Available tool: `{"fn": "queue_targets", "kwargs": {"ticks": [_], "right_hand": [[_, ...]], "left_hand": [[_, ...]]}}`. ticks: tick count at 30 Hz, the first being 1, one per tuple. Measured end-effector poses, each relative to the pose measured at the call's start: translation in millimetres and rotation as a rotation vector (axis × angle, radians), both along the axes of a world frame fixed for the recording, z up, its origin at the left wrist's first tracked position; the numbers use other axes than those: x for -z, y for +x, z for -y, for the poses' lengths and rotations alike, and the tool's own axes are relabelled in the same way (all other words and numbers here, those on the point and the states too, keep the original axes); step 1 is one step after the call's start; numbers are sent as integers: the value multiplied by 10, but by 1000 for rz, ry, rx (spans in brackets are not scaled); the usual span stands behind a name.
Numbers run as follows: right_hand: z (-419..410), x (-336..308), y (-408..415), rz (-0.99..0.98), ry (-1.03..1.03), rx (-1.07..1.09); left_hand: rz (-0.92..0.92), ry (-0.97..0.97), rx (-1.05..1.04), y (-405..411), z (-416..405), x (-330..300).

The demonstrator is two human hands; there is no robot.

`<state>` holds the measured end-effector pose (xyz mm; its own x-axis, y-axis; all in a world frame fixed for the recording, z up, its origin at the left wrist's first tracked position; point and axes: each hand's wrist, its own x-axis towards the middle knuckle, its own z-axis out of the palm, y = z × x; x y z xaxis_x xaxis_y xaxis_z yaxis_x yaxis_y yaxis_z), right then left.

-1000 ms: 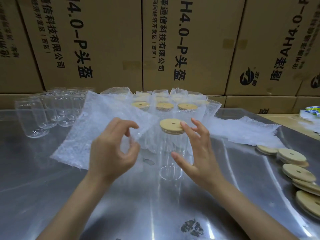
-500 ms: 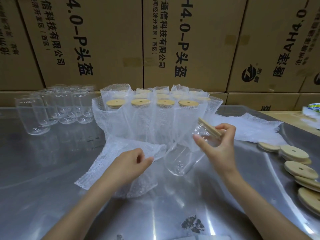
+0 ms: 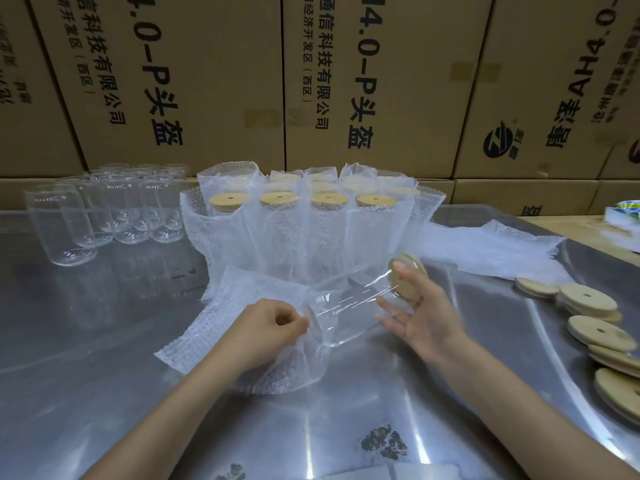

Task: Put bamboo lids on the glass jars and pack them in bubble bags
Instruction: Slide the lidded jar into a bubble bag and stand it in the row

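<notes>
Hands on jar (image 3: 349, 308), steel table (image 3: 86, 358), stacked cartons (image 3: 207, 81)

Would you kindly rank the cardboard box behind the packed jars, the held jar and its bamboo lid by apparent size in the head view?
1. cardboard box, clearly largest.
2. held jar, lying sideways between both hands.
3. bamboo lid, smallest, on the jar's mouth, seen edge-on.

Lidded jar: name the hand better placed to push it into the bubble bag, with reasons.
Right. The right hand holds the jar at its lid end, base aimed at the bag; the left hand pinches the bag's mouth open.
</notes>
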<state>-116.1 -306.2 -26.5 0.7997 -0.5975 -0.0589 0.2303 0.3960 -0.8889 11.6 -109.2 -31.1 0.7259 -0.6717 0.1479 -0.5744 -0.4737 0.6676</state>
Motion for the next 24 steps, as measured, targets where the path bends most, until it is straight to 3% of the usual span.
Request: {"fn": "queue_targets", "kwargs": {"ticks": [6, 12, 17, 24], "right_hand": [[-44, -19, -21, -1, -7, -29], [-161, 14, 8, -14, -67, -47], [-314, 49, 28, -38, -129, -63], [-365, 77, 11, 9, -97, -110]], "left_hand": [[32, -318, -124, -19, 1, -93], [199, -522, -65, -195, 18, -152], [546, -502, -13, -371, 48, -189], [855, -470, 290, -569, 103, -196]]}}
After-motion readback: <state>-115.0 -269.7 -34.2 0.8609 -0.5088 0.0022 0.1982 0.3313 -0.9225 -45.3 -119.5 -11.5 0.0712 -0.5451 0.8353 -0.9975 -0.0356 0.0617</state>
